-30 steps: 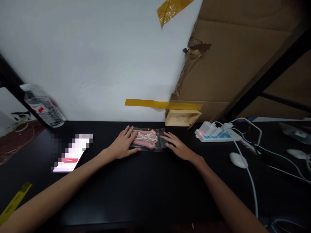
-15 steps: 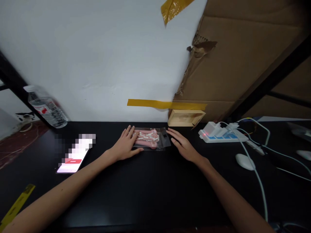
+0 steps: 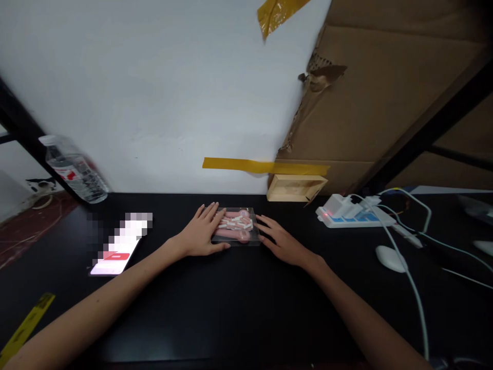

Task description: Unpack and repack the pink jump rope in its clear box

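A clear plastic pack point(image 3: 251, 237) with a pink-and-white beaded skipping rope point(image 3: 234, 223) inside lies flat on the black table. Both pink handles show, one along the far side and one along the near side. My left hand point(image 3: 202, 231) rests open over the pack's left end, fingers stretched and thumb along the near edge, hiding that end. At the right end, my right hand point(image 3: 283, 240) is open with fingers apart, its fingertips at the pack's edge. Whether they press on the plastic I cannot tell.
A lit phone point(image 3: 119, 252) lies at left, with a plastic bottle point(image 3: 77, 174) behind it. A shallow wooden box point(image 3: 295, 188) stands against the back. On the right are a power strip point(image 3: 352, 220) with plugs, a white mouse point(image 3: 390, 258) and a trailing cable point(image 3: 414, 293).
My right hand has moved left and closer to the pack. The clear flap that stuck out on the right no longer shows. My left hand stays nearly in place.
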`<state>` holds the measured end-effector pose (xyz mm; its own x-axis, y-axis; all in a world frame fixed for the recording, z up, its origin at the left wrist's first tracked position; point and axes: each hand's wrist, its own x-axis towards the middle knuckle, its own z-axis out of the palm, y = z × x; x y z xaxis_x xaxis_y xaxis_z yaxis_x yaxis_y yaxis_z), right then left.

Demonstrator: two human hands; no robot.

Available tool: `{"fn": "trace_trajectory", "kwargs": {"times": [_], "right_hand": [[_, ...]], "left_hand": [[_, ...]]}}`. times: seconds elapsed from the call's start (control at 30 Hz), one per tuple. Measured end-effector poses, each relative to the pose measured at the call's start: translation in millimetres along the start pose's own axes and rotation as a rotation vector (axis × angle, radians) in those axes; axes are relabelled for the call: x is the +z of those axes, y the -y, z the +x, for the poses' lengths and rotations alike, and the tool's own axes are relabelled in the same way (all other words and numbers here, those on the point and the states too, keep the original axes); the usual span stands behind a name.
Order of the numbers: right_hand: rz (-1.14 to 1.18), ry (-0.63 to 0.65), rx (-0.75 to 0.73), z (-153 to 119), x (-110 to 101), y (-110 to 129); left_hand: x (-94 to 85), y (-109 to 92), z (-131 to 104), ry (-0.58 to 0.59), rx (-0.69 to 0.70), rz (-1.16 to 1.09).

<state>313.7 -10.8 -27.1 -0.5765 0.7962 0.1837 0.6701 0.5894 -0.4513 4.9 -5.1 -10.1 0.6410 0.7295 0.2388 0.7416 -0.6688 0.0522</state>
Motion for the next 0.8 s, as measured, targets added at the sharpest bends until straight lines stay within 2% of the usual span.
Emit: {"fn": "trace_trajectory", "kwargs": {"times": [0.2, 0.33, 0.43, 0.63, 0.8], "right_hand": [[-0.023, -0.147, 0.154, -3.1, -1.2, -13.0], [0.041, -0.202, 0.174, -1.5, 0.9, -17.3], [0.148, -0.214, 0.168, 2.1, -1.1, -11.9], [0.309, -0.124, 0.113, 4.1, -5.7, 7.9], [0.048, -0.049, 0.091, -3.2, 4.0, 13.1]], "left_hand": [[-1.0, -0.4, 0.7, 0.022, 0.001, 0.048], [-3.0, 0.3, 0.1, 0.008, 0.010, 0.027], [-1.9, 1.5, -0.5, 0.001, 0.010, 0.015], [0.3, 1.4, -0.1, -0.009, 0.010, 0.022], [0.3, 1.2, 0.1, -0.003, 0.004, 0.044]]}}
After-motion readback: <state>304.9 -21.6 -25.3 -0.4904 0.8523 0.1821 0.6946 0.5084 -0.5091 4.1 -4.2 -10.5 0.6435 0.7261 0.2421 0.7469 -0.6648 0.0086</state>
